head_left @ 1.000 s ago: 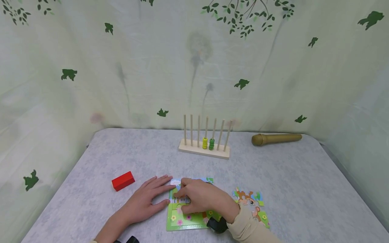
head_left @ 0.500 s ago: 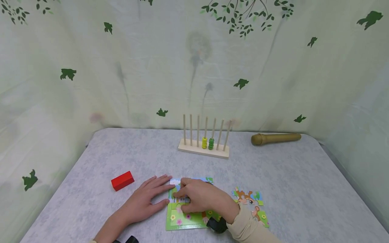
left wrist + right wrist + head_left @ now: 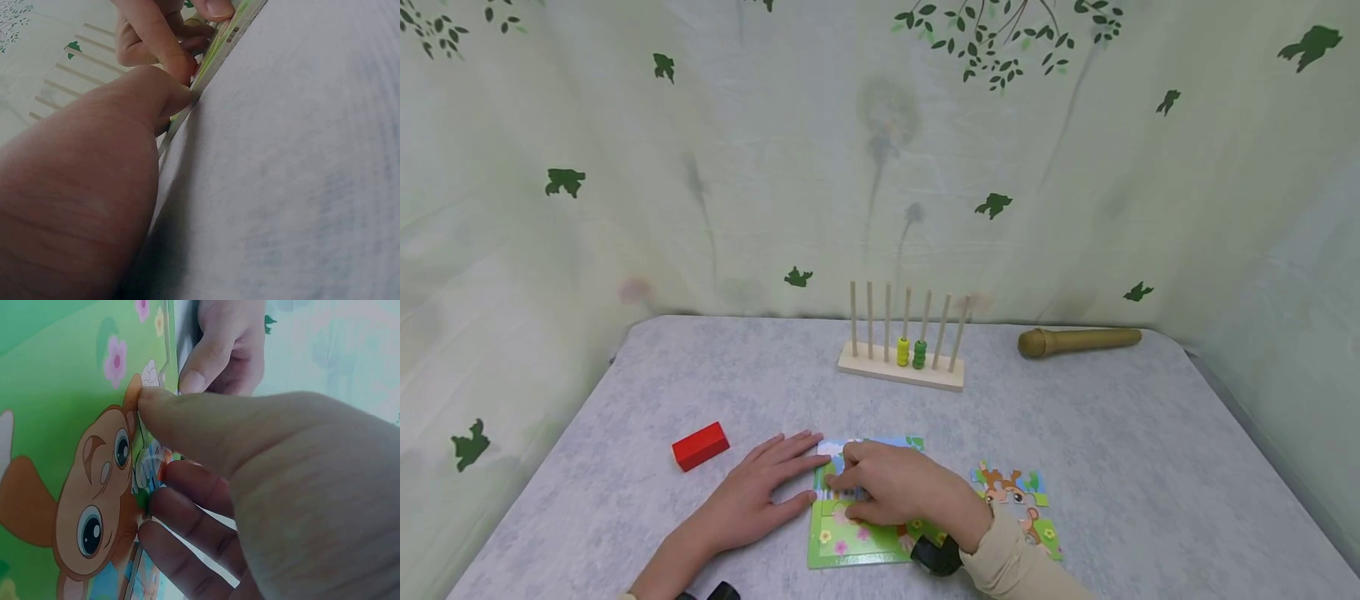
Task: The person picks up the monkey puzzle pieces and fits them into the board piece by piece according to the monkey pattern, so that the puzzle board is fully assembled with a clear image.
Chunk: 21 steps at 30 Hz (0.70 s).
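A jigsaw puzzle board [image 3: 861,561] with a green border lies at the front middle of the table. My left hand [image 3: 756,504] lies palm down beside it, fingers spread and their tips at its left edge. Over the board, my right hand [image 3: 902,483] bends down with thumb and fingertips around a small puzzle piece [image 3: 852,493], mostly hidden beneath. In the right wrist view, a printed brown animal face [image 3: 94,494] shows near the thumb [image 3: 159,406]. Several loose puzzle pieces [image 3: 1017,502] with a brown animal lie together to the right, partly behind the forearm.
A red block [image 3: 700,446] lies left of the left hand. Farther back stands a wooden peg rack [image 3: 898,371] with yellow and green beads. A brown toy microphone [image 3: 1078,342] lies at the back right. A printed curtain [image 3: 775,167] hangs behind the table.
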Each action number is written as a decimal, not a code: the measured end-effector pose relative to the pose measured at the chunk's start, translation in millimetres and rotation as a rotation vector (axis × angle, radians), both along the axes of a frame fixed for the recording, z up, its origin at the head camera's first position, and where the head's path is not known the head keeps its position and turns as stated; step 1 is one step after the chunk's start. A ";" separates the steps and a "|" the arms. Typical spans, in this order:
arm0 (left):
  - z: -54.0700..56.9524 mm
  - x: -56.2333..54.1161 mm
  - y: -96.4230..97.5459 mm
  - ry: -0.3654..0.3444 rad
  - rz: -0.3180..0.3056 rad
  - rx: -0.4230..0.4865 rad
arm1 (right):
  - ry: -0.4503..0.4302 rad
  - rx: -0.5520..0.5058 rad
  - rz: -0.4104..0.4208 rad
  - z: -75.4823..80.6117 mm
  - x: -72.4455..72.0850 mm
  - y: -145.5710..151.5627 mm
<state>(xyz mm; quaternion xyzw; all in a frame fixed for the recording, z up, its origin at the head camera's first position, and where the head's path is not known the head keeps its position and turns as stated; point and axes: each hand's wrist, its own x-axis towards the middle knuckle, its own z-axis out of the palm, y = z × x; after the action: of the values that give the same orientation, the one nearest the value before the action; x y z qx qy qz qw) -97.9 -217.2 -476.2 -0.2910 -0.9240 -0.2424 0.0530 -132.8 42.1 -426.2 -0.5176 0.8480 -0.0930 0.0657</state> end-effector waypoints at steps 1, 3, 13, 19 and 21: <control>0.2 0.0 -0.2 -0.001 0.001 0.002 | 0.008 0.000 0.003 0.2 0.5 0.3; 0.4 0.1 -0.5 -0.004 0.003 0.005 | 0.024 0.004 0.007 0.7 1.4 0.8; 0.8 -0.2 -0.3 -0.034 0.014 -0.006 | 0.050 0.018 -0.001 3.3 4.1 1.9; 0.2 -0.3 -0.4 -0.021 0.007 0.002 | 0.014 -0.009 -0.010 1.7 3.0 2.6; 0.3 -0.5 -0.4 -0.014 0.001 0.006 | -0.014 -0.020 -0.015 1.5 2.0 3.0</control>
<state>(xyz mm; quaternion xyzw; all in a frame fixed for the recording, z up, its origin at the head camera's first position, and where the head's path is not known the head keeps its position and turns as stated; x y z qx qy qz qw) -98.4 -217.6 -475.9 -0.2887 -0.9238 -0.2472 0.0473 -130.8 45.1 -424.7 -0.5111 0.8504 -0.1057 0.0657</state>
